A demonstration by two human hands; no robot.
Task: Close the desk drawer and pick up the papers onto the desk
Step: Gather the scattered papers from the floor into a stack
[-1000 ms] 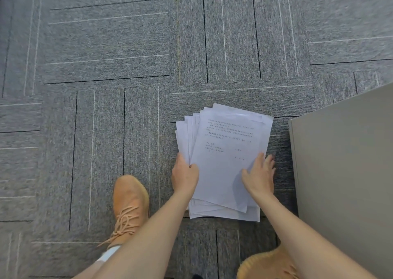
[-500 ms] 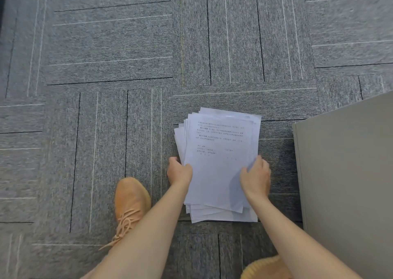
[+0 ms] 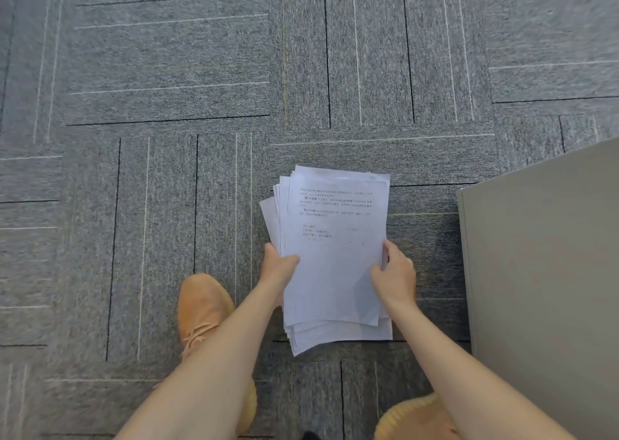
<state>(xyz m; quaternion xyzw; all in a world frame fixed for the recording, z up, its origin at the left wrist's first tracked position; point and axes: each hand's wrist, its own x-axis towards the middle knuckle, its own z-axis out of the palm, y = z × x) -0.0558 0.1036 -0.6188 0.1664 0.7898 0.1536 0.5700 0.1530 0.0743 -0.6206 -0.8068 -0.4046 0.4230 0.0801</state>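
A stack of white printed papers (image 3: 335,255) is held over the grey carpet at the centre of the head view, its sheets roughly squared with a few edges fanned at the left and bottom. My left hand (image 3: 278,267) grips the stack's left edge, thumb on top. My right hand (image 3: 395,277) clasps the right edge, fingers curled around the sheets. The desk's flat grey surface (image 3: 542,272) fills the right side, just beside the papers. No drawer is in view.
Grey carpet tiles (image 3: 167,71) with thin black and white lines cover the floor. My tan lace-up shoe (image 3: 201,309) stands left of the papers, and the toe of the other shoe (image 3: 412,419) shows at the bottom.
The fanned sheets have been drawn together into a tighter stack. Both hands shifted from pressing on top of the sheets to gripping their side edges, and the stack has turned straighter.
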